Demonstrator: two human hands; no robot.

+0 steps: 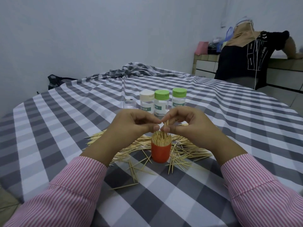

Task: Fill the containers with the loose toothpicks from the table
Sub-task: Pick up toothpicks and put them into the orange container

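Two striped pink sleeves (pixel 73 182) enter from the near edge of the desk (pixel 180 202), which carries a grey-and-white checked cloth. Loose toothpicks (pixel 183 154) lie scattered on the cloth around a red container (pixel 161 153), which stands upright and is packed with upright toothpicks. The hands meet directly above this container. The left hand (pixel 131 126) has fingers curled, thumb and fingertips pinched together at the bundle's top; whether it holds a toothpick cannot be determined. The right hand (pixel 188 123) pinches a few toothpicks (pixel 166 124) upright just above the bundle. Behind the hands stand three clear containers: one with a white cap (pixel 147 102), two with green caps (pixel 161 102) (pixel 179 99). A person in black (pixel 246 63) leans at a counter beyond.
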